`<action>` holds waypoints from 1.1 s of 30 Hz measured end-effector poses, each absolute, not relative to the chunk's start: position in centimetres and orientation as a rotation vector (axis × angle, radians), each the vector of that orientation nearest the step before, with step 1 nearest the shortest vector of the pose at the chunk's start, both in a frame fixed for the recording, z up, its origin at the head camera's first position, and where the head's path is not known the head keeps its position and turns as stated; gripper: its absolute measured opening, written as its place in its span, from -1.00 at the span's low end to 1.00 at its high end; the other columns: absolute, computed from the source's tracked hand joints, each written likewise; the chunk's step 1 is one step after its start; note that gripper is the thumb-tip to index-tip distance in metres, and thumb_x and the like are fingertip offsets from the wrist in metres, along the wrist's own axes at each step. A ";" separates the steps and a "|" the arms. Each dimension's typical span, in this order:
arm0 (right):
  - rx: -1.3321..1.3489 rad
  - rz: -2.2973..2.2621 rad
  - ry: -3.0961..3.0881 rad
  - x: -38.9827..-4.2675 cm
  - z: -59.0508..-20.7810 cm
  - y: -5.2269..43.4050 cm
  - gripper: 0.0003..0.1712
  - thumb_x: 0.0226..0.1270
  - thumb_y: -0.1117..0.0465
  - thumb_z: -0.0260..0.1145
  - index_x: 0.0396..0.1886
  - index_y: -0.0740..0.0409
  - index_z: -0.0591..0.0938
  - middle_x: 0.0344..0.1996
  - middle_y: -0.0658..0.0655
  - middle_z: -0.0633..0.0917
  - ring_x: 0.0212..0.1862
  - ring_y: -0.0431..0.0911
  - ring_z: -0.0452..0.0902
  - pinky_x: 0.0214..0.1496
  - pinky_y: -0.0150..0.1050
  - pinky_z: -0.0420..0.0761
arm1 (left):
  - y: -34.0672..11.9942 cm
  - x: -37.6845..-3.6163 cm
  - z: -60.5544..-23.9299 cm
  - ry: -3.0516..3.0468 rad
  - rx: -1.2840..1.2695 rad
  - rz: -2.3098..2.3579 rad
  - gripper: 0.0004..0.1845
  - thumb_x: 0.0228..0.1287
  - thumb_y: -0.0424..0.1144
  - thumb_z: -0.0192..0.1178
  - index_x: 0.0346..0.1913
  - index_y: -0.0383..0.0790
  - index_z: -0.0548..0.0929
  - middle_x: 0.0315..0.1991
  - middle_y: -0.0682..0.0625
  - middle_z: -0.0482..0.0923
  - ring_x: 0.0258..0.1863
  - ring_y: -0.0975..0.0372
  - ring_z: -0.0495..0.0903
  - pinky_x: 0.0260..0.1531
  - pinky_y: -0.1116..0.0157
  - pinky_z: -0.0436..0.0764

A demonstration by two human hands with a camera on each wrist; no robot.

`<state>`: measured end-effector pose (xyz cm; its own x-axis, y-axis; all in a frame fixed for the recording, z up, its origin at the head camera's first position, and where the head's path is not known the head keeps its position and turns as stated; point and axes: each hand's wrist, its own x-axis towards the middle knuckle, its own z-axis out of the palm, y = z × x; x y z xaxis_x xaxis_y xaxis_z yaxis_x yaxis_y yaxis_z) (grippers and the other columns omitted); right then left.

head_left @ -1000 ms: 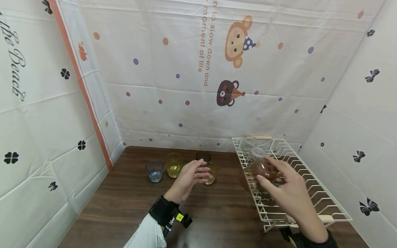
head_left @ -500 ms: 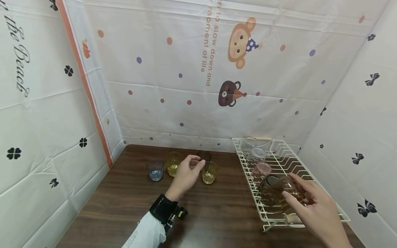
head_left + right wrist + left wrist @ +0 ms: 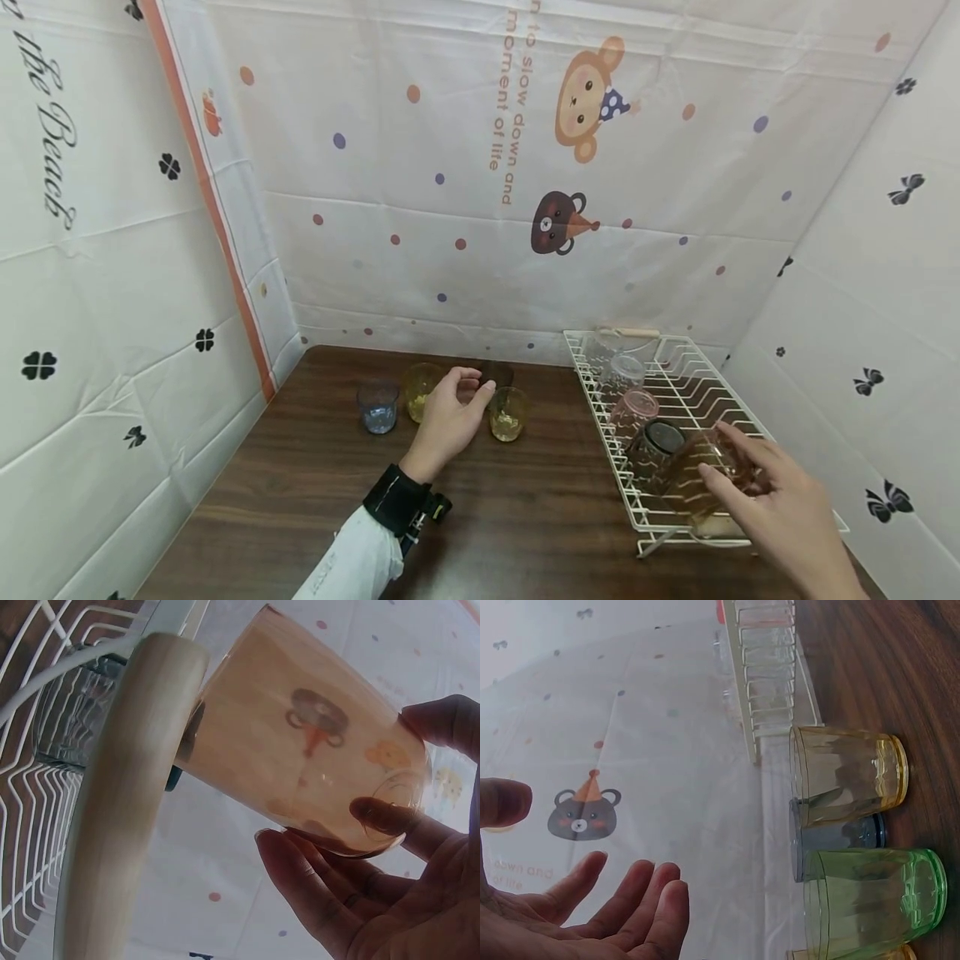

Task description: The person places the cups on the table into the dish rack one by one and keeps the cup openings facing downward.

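Note:
My right hand (image 3: pixel 787 512) grips an amber glass (image 3: pixel 686 479) near its base, thumb and fingers round it. The glass is tilted mouth-down over the front of the white wire rack (image 3: pixel 596 421), beside a dark glass (image 3: pixel 651 450) standing in it. My left hand (image 3: pixel 447 425) hovers over the tumblers on the table, fingers relaxed and bent, nothing held. Around it stand a blue tumbler (image 3: pixel 378 410), a yellow one (image 3: pixel 417 392), another yellow tumbler (image 3: pixel 507 417) and a dark tumbler (image 3: pixel 498 375). A green tumbler (image 3: pixel 870 900) shows only in the left wrist view.
A pink glass (image 3: pixel 636 410) and two clear glasses, one at the back (image 3: pixel 600 348), one nearer (image 3: pixel 622 373), sit upside down along the rack's left side. Wooden handles (image 3: pixel 135 802) cap the rack's ends. Printed cloth (image 3: pixel 420 192) walls in the brown table (image 3: pixel 300 500).
My right hand has carried the amber glass toward the rack's front right, uncovering the pink and dark glasses. My left hand has turned slightly, its fingers curling in near the tumblers.

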<state>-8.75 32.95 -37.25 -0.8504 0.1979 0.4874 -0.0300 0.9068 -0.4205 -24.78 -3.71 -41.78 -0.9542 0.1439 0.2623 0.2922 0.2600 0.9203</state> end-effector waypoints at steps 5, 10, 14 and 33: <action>-0.095 0.536 -2.519 -9.3 -37.1 33.4 -0.28 0.22 -0.03 0.63 0.38 0.01 0.69 -0.03 0.23 0.79 -0.33 -0.56 0.38 -0.35 -0.46 0.39 | -3.5 -24.4 -41.2 -2.384 -0.421 -1.760 -0.57 0.59 0.05 0.22 0.29 -0.13 0.59 0.26 -0.15 0.64 0.25 -0.02 0.66 0.26 -0.07 0.65; -0.090 0.513 -2.535 -9.5 -37.2 33.7 -0.25 0.17 -0.03 0.67 0.36 0.02 0.70 -0.01 0.29 0.78 -0.26 -0.43 0.53 -0.30 -0.36 0.47 | -3.3 -24.1 -40.7 -2.369 -0.429 -1.756 -0.58 0.59 0.03 0.22 0.29 -0.13 0.59 0.29 -0.18 0.62 0.26 -0.01 0.65 0.26 -0.08 0.64; -0.102 0.503 -2.573 -9.6 -37.2 33.8 -0.23 0.18 -0.06 0.66 0.38 0.05 0.68 0.05 0.35 0.76 -0.15 0.01 0.70 -0.24 -0.18 0.54 | -3.4 -24.0 -40.6 -2.359 -0.431 -1.756 -0.58 0.59 0.04 0.22 0.29 -0.14 0.60 0.29 -0.18 0.62 0.26 -0.04 0.64 0.25 -0.10 0.64; 0.166 0.454 -2.750 -10.6 -37.1 34.1 -0.15 0.13 -0.01 0.69 0.42 0.09 0.63 0.15 0.36 0.73 -0.03 0.21 0.74 -0.11 0.27 0.71 | -3.7 -24.0 -40.7 -2.364 -0.443 -1.771 -0.59 0.60 0.05 0.21 0.28 -0.13 0.61 0.24 -0.15 0.65 0.23 0.01 0.67 0.27 -0.08 0.65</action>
